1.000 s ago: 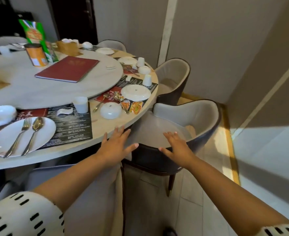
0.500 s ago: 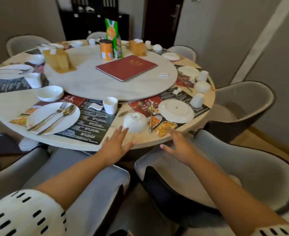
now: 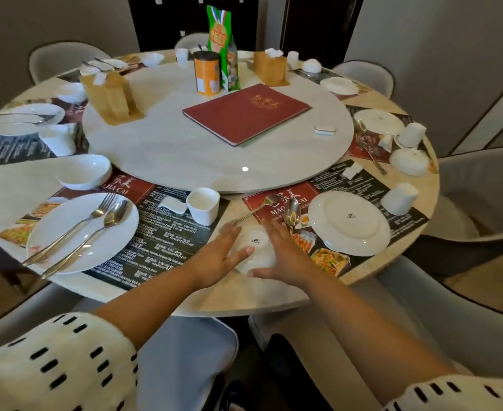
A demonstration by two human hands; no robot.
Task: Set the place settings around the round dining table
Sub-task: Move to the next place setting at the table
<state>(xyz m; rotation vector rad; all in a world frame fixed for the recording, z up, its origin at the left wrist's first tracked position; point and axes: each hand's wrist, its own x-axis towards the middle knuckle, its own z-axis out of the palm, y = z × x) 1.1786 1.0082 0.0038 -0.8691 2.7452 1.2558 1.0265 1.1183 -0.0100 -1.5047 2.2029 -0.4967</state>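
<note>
A white bowl [image 3: 256, 247] sits upside down near the front edge of the round table [image 3: 244, 298]. My left hand [image 3: 216, 258] lies against its left side with the thumb over the top. My right hand [image 3: 285, 256] cups its right side, thumb at the near rim. Just behind are a gold fork [image 3: 256, 207] and spoon [image 3: 292, 215] on a red and black placemat [image 3: 371, 188]. An upturned plate [image 3: 349, 222] and an upturned cup [image 3: 398, 198] are to the right. At the left, a plate [image 3: 81, 232] carries a fork and spoon, beside an upright cup [image 3: 202, 204] and bowl [image 3: 84, 172].
The white turntable [image 3: 185, 149] holds a red menu [image 3: 245, 112], an orange can [image 3: 206, 72], a green bag [image 3: 222, 46] and two brown napkin holders [image 3: 111, 97]. Further settings ring the table. Grey chairs [image 3: 481, 188] stand around it, two right below my arms.
The view swung from the chair at the right to the table. Both hands moved forward over the table edge and closed around the upturned bowl.
</note>
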